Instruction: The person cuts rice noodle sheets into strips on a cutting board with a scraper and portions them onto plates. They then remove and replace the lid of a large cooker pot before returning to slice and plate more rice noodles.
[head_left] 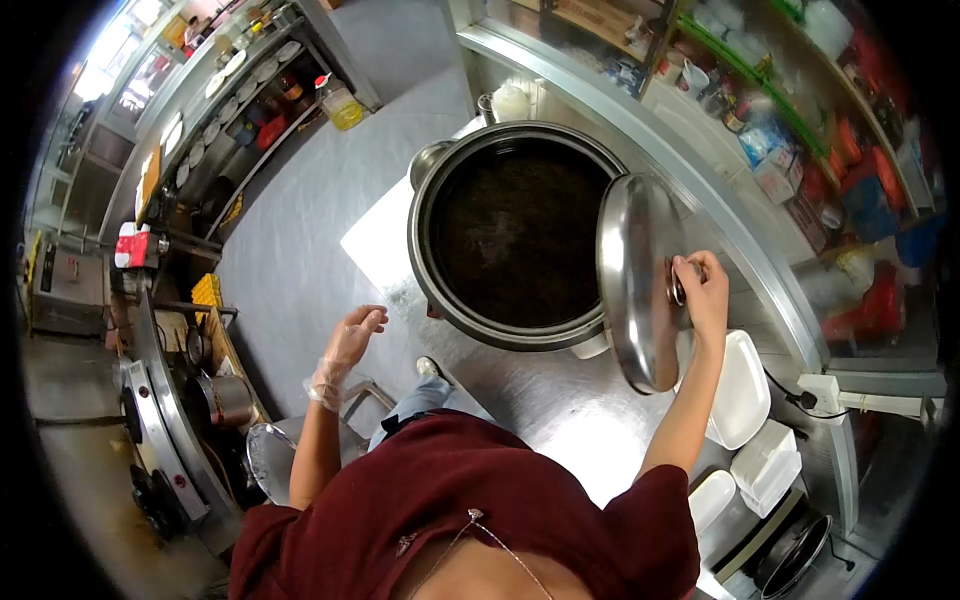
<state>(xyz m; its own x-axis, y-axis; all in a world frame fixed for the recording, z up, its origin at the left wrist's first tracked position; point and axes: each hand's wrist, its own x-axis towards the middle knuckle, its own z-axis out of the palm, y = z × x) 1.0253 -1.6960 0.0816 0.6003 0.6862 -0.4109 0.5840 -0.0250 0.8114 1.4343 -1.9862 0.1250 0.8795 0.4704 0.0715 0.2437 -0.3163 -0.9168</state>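
Observation:
My right hand (706, 292) grips the small handle of a shiny steel pot lid (640, 285). The lid is tilted steeply on its edge at the right rim of a large round pot (428, 270). Dark brown liquid (520, 235) fills much of the pot. To the left of the pot, my left hand (352, 338) hovers in the air in a clear plastic glove, fingers loosely bent and apart, with nothing visible in it. The pot stands on a steel worktop (560, 420) in front of me.
White rectangular trays (740, 390) lie at the right of the worktop, by a power socket (820, 397). A steel pot (222, 400) and a stove (165, 440) are on the left. Plate shelves (215, 130) and an oil jug (343, 108) stand further back.

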